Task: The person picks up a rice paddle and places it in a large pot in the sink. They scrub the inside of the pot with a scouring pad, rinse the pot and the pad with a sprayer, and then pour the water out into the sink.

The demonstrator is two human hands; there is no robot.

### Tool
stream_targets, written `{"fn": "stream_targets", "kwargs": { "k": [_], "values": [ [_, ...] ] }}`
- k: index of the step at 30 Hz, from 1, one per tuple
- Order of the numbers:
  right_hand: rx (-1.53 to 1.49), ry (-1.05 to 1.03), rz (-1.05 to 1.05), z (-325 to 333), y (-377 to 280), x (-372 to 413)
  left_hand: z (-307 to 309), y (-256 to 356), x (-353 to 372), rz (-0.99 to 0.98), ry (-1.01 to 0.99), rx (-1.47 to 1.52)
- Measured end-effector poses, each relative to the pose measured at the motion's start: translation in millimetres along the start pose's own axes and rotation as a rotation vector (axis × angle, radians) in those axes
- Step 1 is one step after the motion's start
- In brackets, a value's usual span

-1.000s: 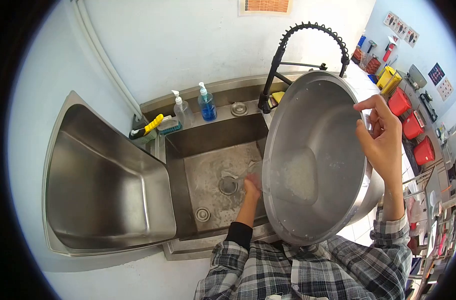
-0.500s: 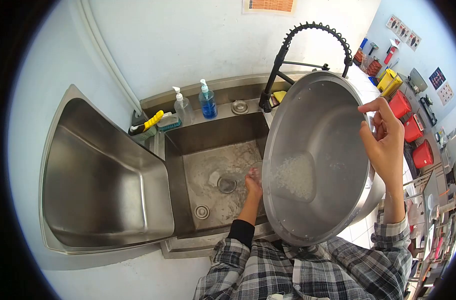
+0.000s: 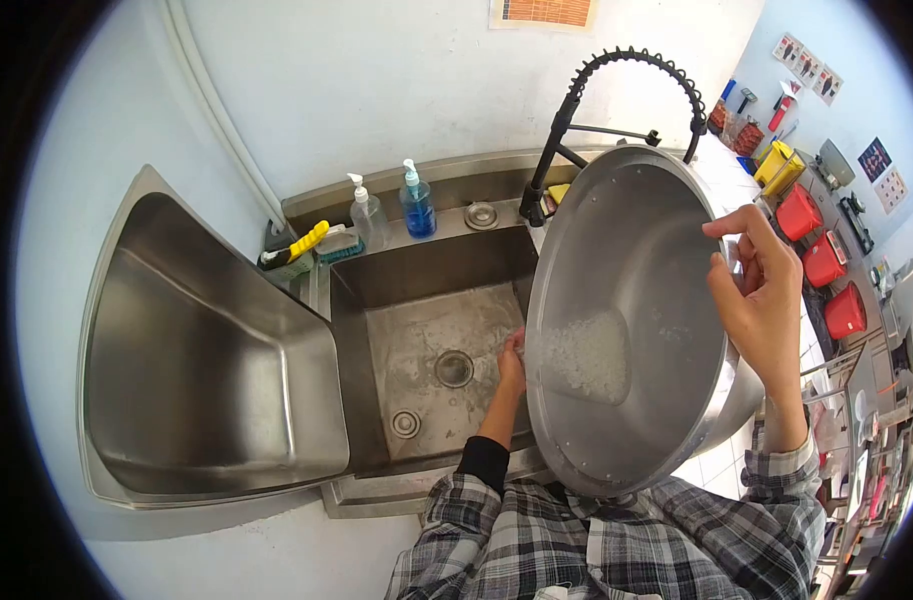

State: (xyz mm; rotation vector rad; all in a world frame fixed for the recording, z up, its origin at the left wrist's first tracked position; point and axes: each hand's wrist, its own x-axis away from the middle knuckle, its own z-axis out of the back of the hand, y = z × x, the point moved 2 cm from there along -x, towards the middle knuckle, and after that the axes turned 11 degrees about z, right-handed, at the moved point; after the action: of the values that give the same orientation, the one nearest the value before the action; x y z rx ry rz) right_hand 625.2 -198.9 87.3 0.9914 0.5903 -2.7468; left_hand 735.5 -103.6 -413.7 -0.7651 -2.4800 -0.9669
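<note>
Two-handed – bowl (image 3: 656, 230) tilted | left hand (image 3: 513, 362) at rim, grip unclear | right hand (image 3: 761, 290) clasps rim

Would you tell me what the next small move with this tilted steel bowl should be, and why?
Probably ease the tilt back slightly with the right hand. The bowl is tipped steeply over the sink, the white grains lie low toward its rim, and only the left hand at that rim stands between them and the drain.
</note>
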Motion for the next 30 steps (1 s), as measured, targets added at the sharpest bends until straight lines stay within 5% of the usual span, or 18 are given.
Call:
{"fn": "stream_targets", "kwargs": {
  "k": [9, 30],
  "values": [
    [0.035, 0.003, 0.002, 0, 0, 1, -1, -1, 6, 0.256, 0.066, 0.206],
    [0.029, -0.027, -0.062, 6, 4, 4, 14, -11, -6, 0.269, 0.020, 0.606]
  ]
}}
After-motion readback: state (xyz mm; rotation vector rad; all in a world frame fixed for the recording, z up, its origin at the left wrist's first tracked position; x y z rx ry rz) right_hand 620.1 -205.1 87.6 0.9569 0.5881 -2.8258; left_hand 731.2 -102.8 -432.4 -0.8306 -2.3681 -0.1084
